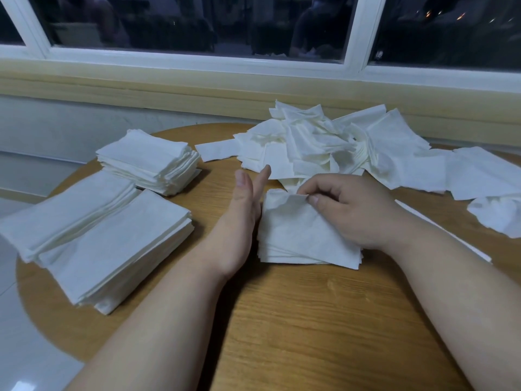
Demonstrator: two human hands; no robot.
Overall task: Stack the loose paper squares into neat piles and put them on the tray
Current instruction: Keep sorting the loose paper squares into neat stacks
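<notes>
From the head camera we see a round wooden table [282, 320] with bare wood toward the near edge — the roomiest stretch. Three squared piles [112, 235] sit at the left rim, one overhanging it slightly. A loose heap of paper squares [332, 142] lies at the far side, spilling toward the right edge. Our left hand [242, 218] stands flat and released, edge-on against a small stack [298, 235] — our right hand [352, 210] pinches its top sheet's corner. We read no writing anywhere.
</notes>
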